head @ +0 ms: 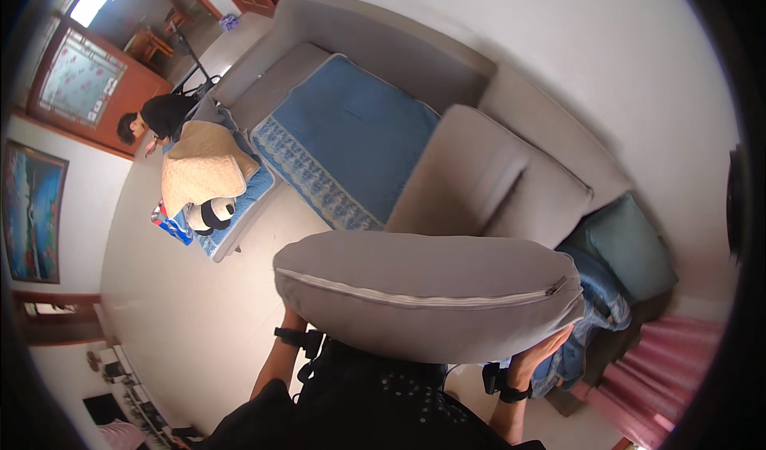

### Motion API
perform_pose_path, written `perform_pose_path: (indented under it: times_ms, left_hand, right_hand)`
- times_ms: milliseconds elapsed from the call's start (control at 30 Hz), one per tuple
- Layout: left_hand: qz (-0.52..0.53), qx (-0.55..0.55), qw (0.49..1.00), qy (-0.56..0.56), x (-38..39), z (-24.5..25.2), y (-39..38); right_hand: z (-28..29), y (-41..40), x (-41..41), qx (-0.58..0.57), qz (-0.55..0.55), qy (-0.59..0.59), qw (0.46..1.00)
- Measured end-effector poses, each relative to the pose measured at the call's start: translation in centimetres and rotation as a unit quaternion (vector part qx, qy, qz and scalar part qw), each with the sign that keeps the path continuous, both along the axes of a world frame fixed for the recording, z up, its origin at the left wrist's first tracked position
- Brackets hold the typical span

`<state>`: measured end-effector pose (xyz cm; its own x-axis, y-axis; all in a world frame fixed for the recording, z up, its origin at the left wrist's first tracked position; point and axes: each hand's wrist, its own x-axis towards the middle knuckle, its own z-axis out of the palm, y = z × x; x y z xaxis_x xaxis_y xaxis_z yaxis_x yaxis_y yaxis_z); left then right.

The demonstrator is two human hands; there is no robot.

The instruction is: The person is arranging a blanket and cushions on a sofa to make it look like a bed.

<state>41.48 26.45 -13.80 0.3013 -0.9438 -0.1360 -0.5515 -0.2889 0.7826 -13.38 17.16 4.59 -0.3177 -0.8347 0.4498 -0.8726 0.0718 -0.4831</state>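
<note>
A large grey sofa cushion (419,270) with a white zipper is held up in front of my body between both hands. My left hand (295,318) grips its left end, the fingers hidden behind the fabric. At the right end my right hand (547,345) holds the lower corner, its fingers partly hidden. Beyond the cushion stands a grey sofa (371,31) with a blue quilted cover (353,127) on its seat. More grey cushions (458,169) lean at the sofa's right part.
A person in black (170,115) bends beside the sofa's far section, near a beige quilted cloth (203,175) and a panda plush toy (210,215). A teal pillow (631,246) and a crumpled blue cover (562,354) lie at right, near a pink curtain (658,378).
</note>
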Motion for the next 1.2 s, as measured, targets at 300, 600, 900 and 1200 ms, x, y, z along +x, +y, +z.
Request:
perform_pose_path:
  times_ms: [300, 600, 900, 1200]
  left_hand:
    - [0.21, -0.195, 0.924, 0.254, 27.2, 1.1, -3.0]
    - [0.227, -0.371, 0.886, 0.162, 43.7, 6.8, -25.4]
    - [0.281, -0.346, 0.889, 0.107, 60.1, 10.5, -38.2]
    - [0.086, 0.069, 0.993, -0.046, 66.6, 0.0, -30.1]
  right_hand:
    - [4.3, -11.2, 31.5, -0.085, 0.086, -0.748, 0.653]
    - [7.3, -32.0, 47.4, -0.033, 0.256, -0.617, 0.744]
    - [-5.5, -59.8, 62.9, 0.025, 0.266, -0.763, 0.589]
    - [-32.0, -61.0, 73.7, 0.266, 0.227, -0.588, 0.729]
